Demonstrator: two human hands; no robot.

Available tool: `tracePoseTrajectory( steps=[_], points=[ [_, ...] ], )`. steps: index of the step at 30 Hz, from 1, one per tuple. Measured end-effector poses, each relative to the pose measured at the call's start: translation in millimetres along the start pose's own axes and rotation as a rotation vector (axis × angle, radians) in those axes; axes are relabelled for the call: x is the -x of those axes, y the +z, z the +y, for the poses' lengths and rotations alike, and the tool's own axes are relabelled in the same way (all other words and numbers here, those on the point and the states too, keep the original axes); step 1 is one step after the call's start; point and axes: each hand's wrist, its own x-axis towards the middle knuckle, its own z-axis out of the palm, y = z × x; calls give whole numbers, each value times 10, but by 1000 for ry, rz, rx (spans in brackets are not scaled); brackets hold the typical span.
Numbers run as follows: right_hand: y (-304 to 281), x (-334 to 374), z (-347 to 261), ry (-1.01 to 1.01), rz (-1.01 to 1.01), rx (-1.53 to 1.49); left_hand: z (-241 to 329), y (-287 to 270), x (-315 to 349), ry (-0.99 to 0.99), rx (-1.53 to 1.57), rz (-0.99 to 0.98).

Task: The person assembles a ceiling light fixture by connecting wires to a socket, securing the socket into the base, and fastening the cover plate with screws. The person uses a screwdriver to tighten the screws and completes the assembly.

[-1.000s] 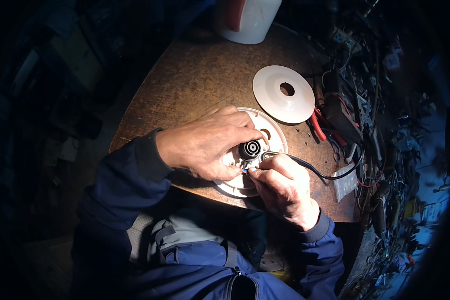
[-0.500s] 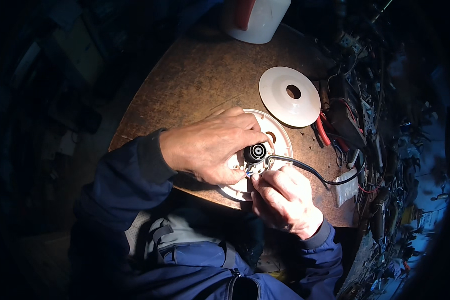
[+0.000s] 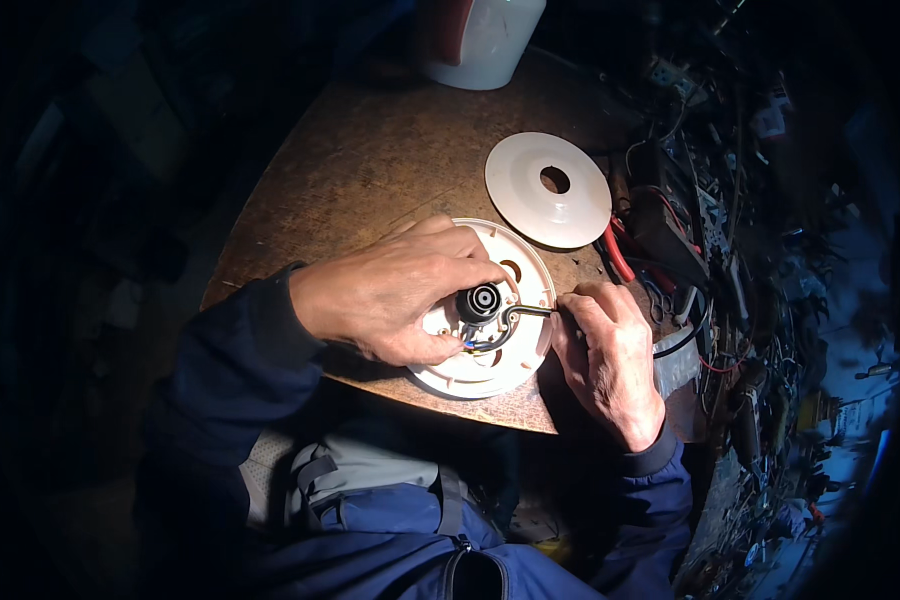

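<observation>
A round white plastic base [image 3: 529, 347], like that of an electric kettle, lies with its inner side up on the table. From its middle rises a round black connector [image 3: 482, 302]. My left hand [image 3: 400, 290] is closed about the connector's left side, the thumb by thin coloured wires below it. A black power cord [image 3: 532, 311] bends round the connector inside the base and leaves over its right rim. There my right hand [image 3: 610, 350] pinches the cord between thumb and fingers. The far fingertips of my left hand are partly hidden.
A white dished cover [image 3: 545, 220] with a central hole lies behind the base on the brown wooden table [image 3: 370, 170]. Red-handled pliers [image 3: 617, 255] and a small clear bag [image 3: 678, 365] are at the right, beside a dark clutter of tools. A white container [image 3: 490, 45] stands at the back.
My right hand has moved from the wires near the connector out to the base's right rim, where it grips the cord. The cord now curves along inside the base. My left hand keeps its hold.
</observation>
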Motion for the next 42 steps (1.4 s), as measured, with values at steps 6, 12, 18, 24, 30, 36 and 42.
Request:
tracePoseTrajectory(
  steps=[6,12,18,24,30,36,42],
  points=[
    [-130,-94,28,126,-189,-173,-46,29,16,35,-52,28],
    [-251,-253,200,196,-351,-356,-3,-12,9,-37,-2,-39],
    [-202,-193,132,144,-183,-434,-47,5,11,29,-11,-1],
    [-80,-213,129,78,-208,-473,-20,-11,3,32,-19,-6],
    [-46,-228,100,84,-254,-630,7,-16,6,-8,10,-20],
    [-15,-270,123,-8,-234,-592,-12,-14,24,6,2,-13],
    [-11,-288,181,-49,-212,-527,20,-14,18,8,5,-9]
  ],
)
